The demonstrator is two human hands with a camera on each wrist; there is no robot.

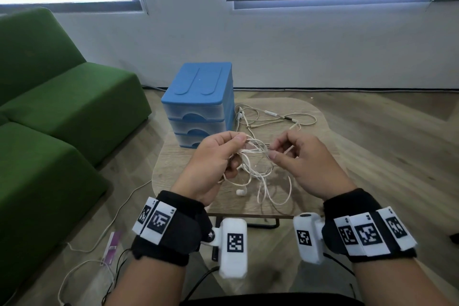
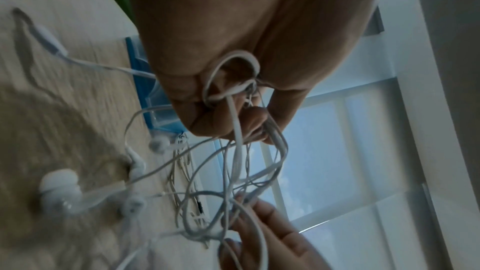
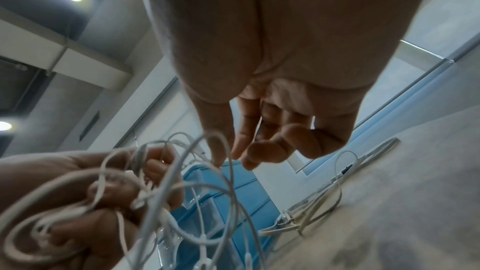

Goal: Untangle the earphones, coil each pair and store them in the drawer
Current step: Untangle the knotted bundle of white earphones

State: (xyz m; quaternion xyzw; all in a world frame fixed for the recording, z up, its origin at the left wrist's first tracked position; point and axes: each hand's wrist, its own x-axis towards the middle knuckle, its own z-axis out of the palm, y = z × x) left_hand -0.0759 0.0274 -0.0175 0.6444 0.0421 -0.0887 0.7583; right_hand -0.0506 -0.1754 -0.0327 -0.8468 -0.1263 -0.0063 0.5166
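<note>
A tangle of white earphones (image 1: 255,166) hangs between my hands above the small wooden table (image 1: 173,164). My left hand (image 1: 238,146) grips a bunch of its loops, cords wrapped round the fingers (image 2: 254,118). My right hand (image 1: 274,153) pinches one strand between thumb and forefinger, close to the left hand; the other fingers (image 3: 272,151) curl loosely. An earbud (image 1: 241,192) dangles just above the tabletop. A second, beige pair (image 1: 273,117) lies loose on the table at the back right. The blue three-drawer unit (image 1: 198,87) stands at the back left, all drawers closed.
A green sofa (image 1: 62,107) runs along the left of the table. White and black cables (image 1: 111,218) and a purple strip (image 1: 111,248) lie on the wooden floor at lower left. The wall and windows are behind the table.
</note>
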